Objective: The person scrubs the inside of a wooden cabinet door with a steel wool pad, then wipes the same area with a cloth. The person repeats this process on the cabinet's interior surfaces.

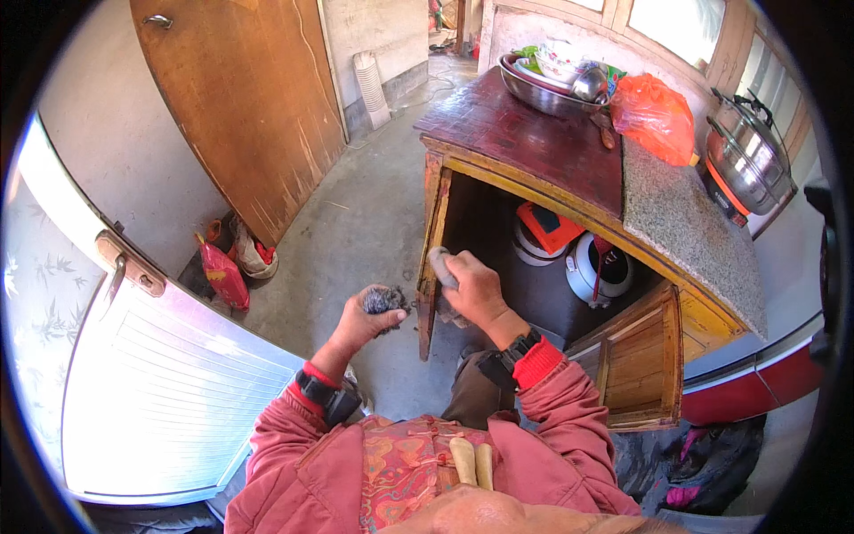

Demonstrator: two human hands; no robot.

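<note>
My left hand (pixel 367 314) grips a dark grey, fibrous wad (pixel 385 307), perhaps scouring wool; its exact kind is not clear. In my right hand (pixel 477 287) is a greyish rounded item (pixel 442 267), perhaps a bundled cloth, held at the front left post of a wooden cabinet (pixel 435 233). The cabinet door (pixel 640 360) hangs open to the right. Inside the cabinet stand a white pot or canister (pixel 582 267) with a dark opening and another white container (pixel 534 248) under an orange-red item (pixel 550 227).
A steel basin (pixel 534 97) of bowls, a red plastic bag (pixel 654 117) and a steel pot (pixel 747 157) stand on top of the cabinet. A white door (pixel 180 400) is at the left. Bags (pixel 223 274) lie by the brown door (pixel 247 100).
</note>
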